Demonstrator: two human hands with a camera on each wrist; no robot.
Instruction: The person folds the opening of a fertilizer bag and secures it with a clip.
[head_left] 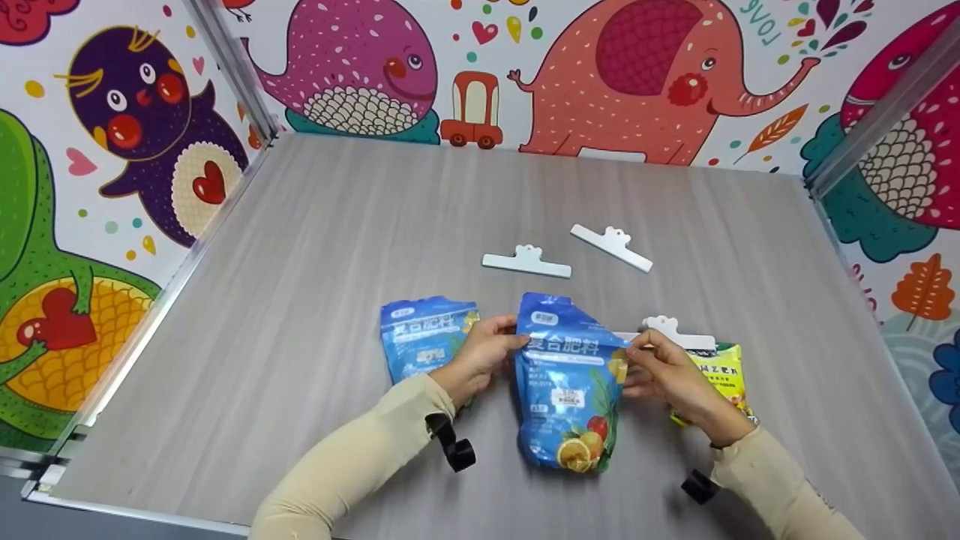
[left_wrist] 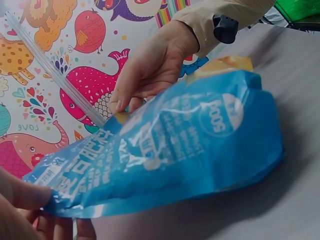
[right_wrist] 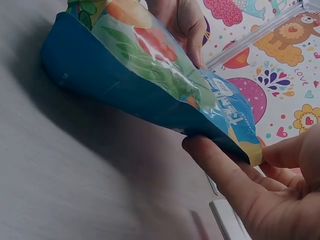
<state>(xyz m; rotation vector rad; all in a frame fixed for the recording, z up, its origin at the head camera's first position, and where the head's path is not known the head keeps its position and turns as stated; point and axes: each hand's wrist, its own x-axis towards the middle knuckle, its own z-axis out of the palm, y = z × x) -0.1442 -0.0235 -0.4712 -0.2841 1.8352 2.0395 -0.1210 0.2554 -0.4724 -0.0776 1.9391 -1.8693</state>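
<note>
A blue fertilizer pouch (head_left: 559, 420) with printed fruit stands between my hands, its top corner cut lower on the right. My left hand (head_left: 484, 352) pinches its left edge near the top, thumb in front and fingers behind. On the opposite edge, my right hand (head_left: 671, 375) pinches the side at about the same height. In the right wrist view, the right thumb and fingers (right_wrist: 220, 170) close on the pouch's yellow edge. A second blue pouch (head_left: 420, 337) lies behind my left wrist. Partly hidden by the right hand is a yellow bag (head_left: 727, 375) with a white sealing clip (head_left: 694, 341) along its top.
Two white sealing clips lie farther back on the grey wood-grain table (head_left: 337, 225): one roughly level (head_left: 527, 262), the other slanted (head_left: 613, 246). Cartoon-printed walls (head_left: 480, 45) with metal corner posts enclose the table's back and sides.
</note>
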